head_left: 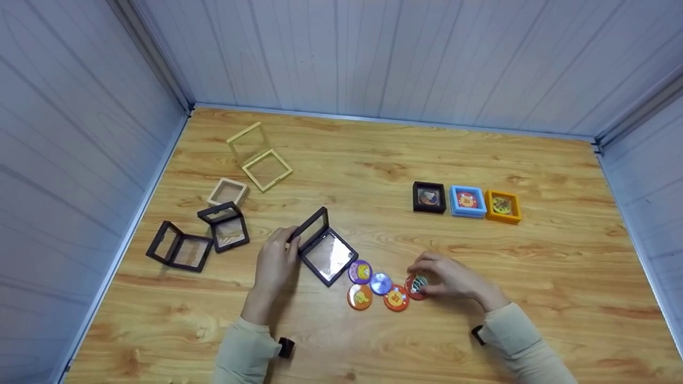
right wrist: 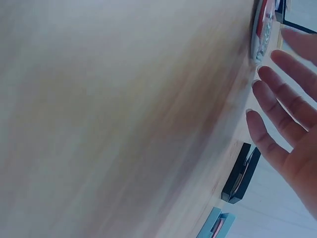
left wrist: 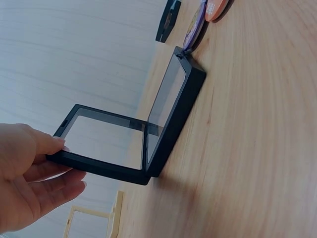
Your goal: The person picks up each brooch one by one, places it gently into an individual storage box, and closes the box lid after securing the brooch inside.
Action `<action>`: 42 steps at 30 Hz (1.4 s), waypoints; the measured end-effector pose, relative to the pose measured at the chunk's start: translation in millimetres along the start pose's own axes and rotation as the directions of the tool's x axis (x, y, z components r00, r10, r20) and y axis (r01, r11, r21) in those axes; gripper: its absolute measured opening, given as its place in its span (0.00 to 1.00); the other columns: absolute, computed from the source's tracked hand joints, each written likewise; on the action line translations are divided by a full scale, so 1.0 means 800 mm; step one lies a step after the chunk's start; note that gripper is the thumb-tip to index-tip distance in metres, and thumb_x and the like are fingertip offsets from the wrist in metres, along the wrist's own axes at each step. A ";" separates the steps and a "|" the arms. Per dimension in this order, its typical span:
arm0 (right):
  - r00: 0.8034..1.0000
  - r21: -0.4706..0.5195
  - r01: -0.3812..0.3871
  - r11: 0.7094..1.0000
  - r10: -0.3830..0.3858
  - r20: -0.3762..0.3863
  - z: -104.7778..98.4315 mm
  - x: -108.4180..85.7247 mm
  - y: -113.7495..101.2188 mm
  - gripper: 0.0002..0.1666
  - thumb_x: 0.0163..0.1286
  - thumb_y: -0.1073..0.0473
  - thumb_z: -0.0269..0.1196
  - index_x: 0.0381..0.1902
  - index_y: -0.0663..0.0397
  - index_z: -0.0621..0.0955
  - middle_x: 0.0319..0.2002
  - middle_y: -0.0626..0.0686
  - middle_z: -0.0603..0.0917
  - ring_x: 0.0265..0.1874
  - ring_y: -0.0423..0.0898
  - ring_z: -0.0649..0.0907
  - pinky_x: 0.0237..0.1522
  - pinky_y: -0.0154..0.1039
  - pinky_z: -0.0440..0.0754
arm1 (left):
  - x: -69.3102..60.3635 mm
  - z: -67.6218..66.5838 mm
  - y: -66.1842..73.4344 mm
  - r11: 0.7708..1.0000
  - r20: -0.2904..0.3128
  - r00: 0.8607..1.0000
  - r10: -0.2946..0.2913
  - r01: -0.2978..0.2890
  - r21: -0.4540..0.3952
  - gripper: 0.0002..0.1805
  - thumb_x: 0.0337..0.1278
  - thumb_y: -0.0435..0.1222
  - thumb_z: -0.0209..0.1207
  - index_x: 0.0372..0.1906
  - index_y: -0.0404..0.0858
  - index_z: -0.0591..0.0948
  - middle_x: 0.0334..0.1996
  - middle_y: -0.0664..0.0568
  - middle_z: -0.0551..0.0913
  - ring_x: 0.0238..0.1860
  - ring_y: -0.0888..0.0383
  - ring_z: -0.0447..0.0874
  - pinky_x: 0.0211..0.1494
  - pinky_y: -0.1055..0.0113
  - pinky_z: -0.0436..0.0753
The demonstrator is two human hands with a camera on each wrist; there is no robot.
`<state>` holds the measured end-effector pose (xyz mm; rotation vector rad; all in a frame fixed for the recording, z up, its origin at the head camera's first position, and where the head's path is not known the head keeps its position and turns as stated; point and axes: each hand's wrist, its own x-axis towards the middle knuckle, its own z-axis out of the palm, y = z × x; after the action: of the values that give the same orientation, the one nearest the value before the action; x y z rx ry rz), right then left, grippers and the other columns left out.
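Observation:
My left hand (head_left: pixel 275 261) pinches the raised lid of a large black frame (head_left: pixel 330 257) between thumb and fingers; its base lies on the table. In the left wrist view the hand (left wrist: pixel 37 173) holds the edge of the frame lid (left wrist: pixel 101 141). Over a red badge with a green-and-white tree pattern (head_left: pixel 418 287) is my right hand (head_left: pixel 445 276), thumb and fingers spread around it. The right wrist view has the hand (right wrist: pixel 292 109) with fingers extended beside the badge (right wrist: pixel 262 29). Several round badges, one of them purple (head_left: pixel 360 272), lie between the hands.
Two smaller open black frames (head_left: pixel 192 252), a closed beige frame (head_left: pixel 228 192) and an open yellow frame (head_left: pixel 268 169) lie at left. Black (head_left: pixel 429 198), blue (head_left: pixel 467 201) and orange (head_left: pixel 502 206) framed badges stand in a row at right. Walls surround the table.

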<state>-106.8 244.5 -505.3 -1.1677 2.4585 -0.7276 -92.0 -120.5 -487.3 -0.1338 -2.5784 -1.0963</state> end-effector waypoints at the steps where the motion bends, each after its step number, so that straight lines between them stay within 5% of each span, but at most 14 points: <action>1: 1.000 -0.002 0.007 1.000 -0.007 0.001 0.000 -0.001 -0.001 0.25 0.54 0.54 0.65 0.49 0.55 0.76 0.45 0.49 0.74 0.46 0.44 0.73 0.48 0.44 0.72 | 0.000 0.000 0.000 1.000 0.000 1.000 0.000 0.000 0.000 0.10 0.51 0.27 0.57 0.40 0.28 0.79 0.32 0.43 0.80 0.35 0.51 0.79 0.40 0.61 0.78; 9: 1.000 -0.065 -0.007 0.998 0.009 0.023 0.003 -0.003 -0.010 0.37 0.44 0.52 0.71 0.55 0.48 0.74 0.48 0.48 0.71 0.48 0.44 0.70 0.49 0.44 0.70 | 0.000 0.000 -0.001 1.000 -0.008 1.000 0.021 -0.021 -0.007 0.09 0.51 0.27 0.57 0.39 0.28 0.79 0.30 0.45 0.80 0.31 0.55 0.78 0.34 0.63 0.78; 24: 0.999 -0.110 -0.012 0.994 0.016 0.041 0.007 0.002 -0.018 0.28 0.46 0.59 0.69 0.49 0.51 0.77 0.44 0.48 0.72 0.44 0.43 0.71 0.46 0.41 0.72 | -0.002 0.001 -0.001 1.000 0.005 1.000 -0.012 0.012 -0.008 0.10 0.51 0.28 0.57 0.40 0.28 0.79 0.31 0.45 0.80 0.32 0.54 0.78 0.36 0.63 0.78; 35: 0.998 -0.108 0.034 0.994 -0.039 -0.043 0.004 0.022 -0.027 0.28 0.46 0.58 0.70 0.48 0.56 0.77 0.42 0.51 0.73 0.42 0.45 0.73 0.44 0.42 0.74 | -0.002 0.000 -0.001 1.000 0.011 1.000 -0.012 0.012 -0.019 0.11 0.52 0.28 0.57 0.41 0.27 0.79 0.32 0.44 0.80 0.32 0.54 0.78 0.36 0.64 0.79; 42: 0.998 -0.090 -0.037 0.995 0.031 -0.061 0.001 0.047 -0.041 0.29 0.48 0.56 0.69 0.50 0.55 0.76 0.42 0.50 0.73 0.42 0.44 0.73 0.45 0.41 0.73 | -0.002 0.001 -0.002 1.000 -0.006 1.000 0.009 -0.009 -0.024 0.10 0.51 0.28 0.57 0.40 0.28 0.79 0.30 0.45 0.80 0.30 0.55 0.78 0.33 0.65 0.79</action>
<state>-108.8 197.1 -490.2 -1.1490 2.5791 -0.6559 -90.8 -121.0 -489.9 -0.1477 -2.5577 -1.1238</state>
